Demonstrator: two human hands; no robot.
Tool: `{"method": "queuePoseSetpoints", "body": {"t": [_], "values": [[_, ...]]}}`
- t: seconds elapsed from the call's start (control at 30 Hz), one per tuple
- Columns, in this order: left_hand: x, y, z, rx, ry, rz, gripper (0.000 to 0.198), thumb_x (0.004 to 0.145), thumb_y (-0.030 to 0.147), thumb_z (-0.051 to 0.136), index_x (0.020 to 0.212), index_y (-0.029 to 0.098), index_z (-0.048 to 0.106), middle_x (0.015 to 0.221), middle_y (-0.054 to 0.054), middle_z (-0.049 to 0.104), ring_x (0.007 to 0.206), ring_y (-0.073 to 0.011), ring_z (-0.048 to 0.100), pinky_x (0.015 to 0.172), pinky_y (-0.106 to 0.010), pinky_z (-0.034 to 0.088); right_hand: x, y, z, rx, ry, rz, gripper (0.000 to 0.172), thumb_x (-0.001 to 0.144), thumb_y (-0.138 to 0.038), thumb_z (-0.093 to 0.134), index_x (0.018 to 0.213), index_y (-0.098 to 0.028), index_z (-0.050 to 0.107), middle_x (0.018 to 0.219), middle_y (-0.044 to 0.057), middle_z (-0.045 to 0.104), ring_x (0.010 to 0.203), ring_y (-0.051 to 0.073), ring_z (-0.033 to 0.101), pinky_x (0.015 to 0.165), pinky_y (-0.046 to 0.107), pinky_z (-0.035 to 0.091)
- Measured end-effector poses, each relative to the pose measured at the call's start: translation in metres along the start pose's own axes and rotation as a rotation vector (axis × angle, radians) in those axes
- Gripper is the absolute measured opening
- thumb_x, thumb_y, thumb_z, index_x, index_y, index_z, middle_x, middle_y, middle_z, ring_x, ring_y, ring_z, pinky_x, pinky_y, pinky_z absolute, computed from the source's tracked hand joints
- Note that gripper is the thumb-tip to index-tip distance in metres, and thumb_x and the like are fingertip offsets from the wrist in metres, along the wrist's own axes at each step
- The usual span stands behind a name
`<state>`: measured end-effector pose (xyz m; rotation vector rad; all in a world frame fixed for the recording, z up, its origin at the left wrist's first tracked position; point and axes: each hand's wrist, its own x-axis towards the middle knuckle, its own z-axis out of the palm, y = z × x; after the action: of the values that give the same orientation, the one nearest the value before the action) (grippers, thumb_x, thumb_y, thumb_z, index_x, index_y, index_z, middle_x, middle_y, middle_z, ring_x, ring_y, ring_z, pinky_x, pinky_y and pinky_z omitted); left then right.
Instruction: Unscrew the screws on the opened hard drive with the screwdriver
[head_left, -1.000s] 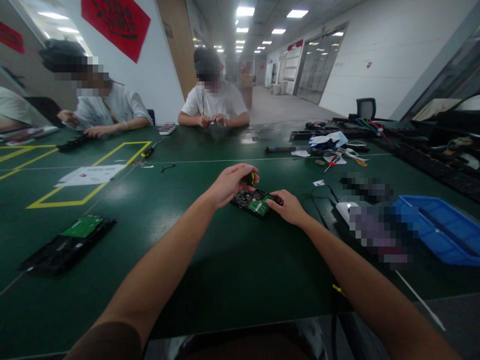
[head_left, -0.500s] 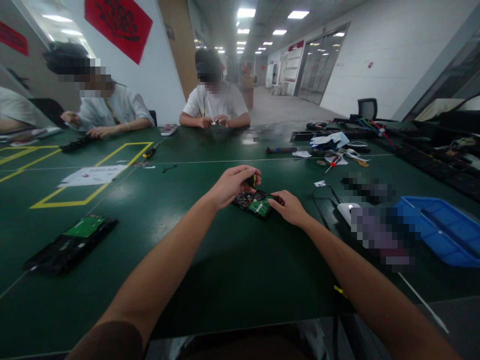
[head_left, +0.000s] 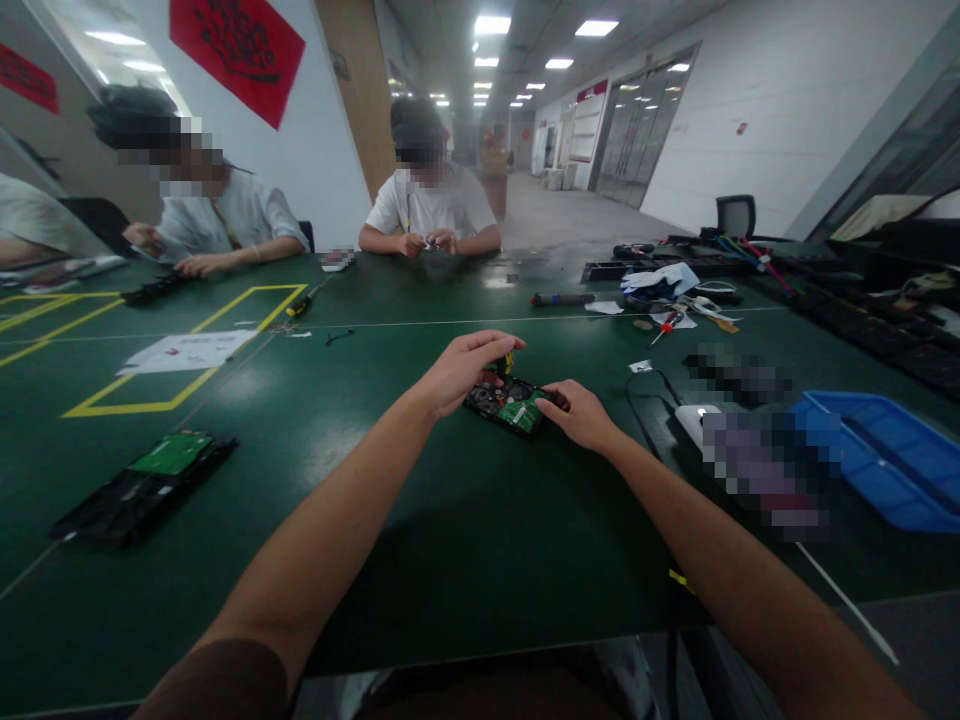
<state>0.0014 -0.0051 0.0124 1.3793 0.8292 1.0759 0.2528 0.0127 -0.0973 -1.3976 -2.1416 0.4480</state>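
Note:
A hard drive [head_left: 517, 408] with a green circuit board on its upper face lies flat on the table in front of me. My left hand [head_left: 474, 368] is closed around a yellow-and-black screwdriver [head_left: 508, 362], held upright above the drive's left part. Its tip is hidden by my fingers. My right hand [head_left: 574, 410] grips the drive's right edge, thumb on top near the green board. A second black drive unit [head_left: 142, 490], also with a green board, rests on the table to the left.
A blue tray [head_left: 885, 460] and a white power strip [head_left: 690, 422] stand at the right. Beyond them lie a red screwdriver [head_left: 667, 326], gloves [head_left: 660, 282] and cables. Another screwdriver [head_left: 301, 302] and a paper sheet [head_left: 187, 350] lie left. Two people sit across the table.
My left fingers have shifted slightly around the screwdriver handle, the index finger reaching a little further over its top. The hard drive and my right hand stay in place.

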Motion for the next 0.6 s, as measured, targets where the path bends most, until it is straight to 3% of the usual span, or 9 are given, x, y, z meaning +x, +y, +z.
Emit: {"method": "queuePoseSetpoints", "body": {"t": [0.33, 0.6], "values": [[0.0015, 0.0004, -0.0002, -0.138, 0.028, -0.049, 0.019, 0.088, 0.034, 0.069, 0.095, 0.017, 0.065, 0.093, -0.01, 0.071, 0.089, -0.0202, 0.067, 0.063, -0.027, 0.05, -0.0008, -0.0003, 0.0012, 0.005, 0.011, 0.008, 0.036, 0.095, -0.047, 0.064, 0.117, -0.02, 0.071, 0.107, 0.009, 0.066, 0.087, 0.019, 0.062, 0.077, 0.032, 0.047], [0.0026, 0.0002, -0.0026, -0.079, 0.037, -0.016, 0.019, 0.089, 0.033, 0.066, 0.091, 0.015, 0.071, 0.094, -0.01, 0.069, 0.086, -0.0177, 0.065, 0.056, -0.023, 0.044, -0.001, 0.0005, 0.0007, 0.009, 0.005, -0.003, 0.035, 0.096, -0.047, 0.063, 0.116, -0.02, 0.071, 0.108, 0.009, 0.066, 0.086, 0.019, 0.06, 0.075, 0.032, 0.046]]}}
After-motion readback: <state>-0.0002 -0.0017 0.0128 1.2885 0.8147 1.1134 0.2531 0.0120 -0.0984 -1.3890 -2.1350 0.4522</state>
